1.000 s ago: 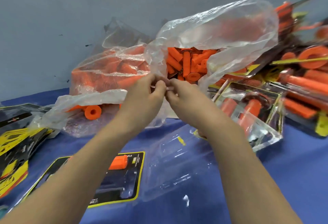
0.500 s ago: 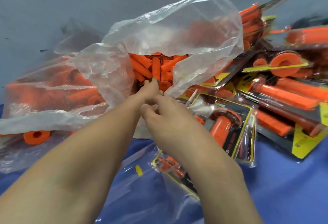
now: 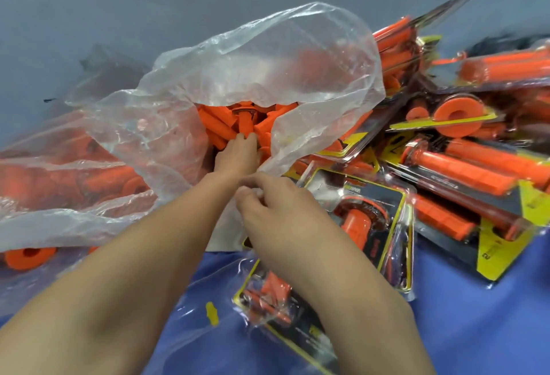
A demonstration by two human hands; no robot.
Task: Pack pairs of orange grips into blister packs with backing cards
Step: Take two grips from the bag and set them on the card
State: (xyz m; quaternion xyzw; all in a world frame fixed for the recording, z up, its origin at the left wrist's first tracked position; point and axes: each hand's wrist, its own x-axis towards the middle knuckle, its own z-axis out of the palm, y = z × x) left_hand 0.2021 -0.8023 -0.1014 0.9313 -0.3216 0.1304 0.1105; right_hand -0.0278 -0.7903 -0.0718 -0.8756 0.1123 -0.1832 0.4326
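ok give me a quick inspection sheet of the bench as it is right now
surface: blue table cover, much of it under stock
job's things: loose orange grips in an open clear bag; filled blister packs heaped at right; single pack under the right forearm; clear blister with a yellow tab at front
clutter: second bag of grips at left
hands: left hand reaches into the bag mouth, fingertips on the grips; right hand has fingers curled at the bag's lower edge, hold on it unclear
cables: nothing seen
surroundings: grey wall behind
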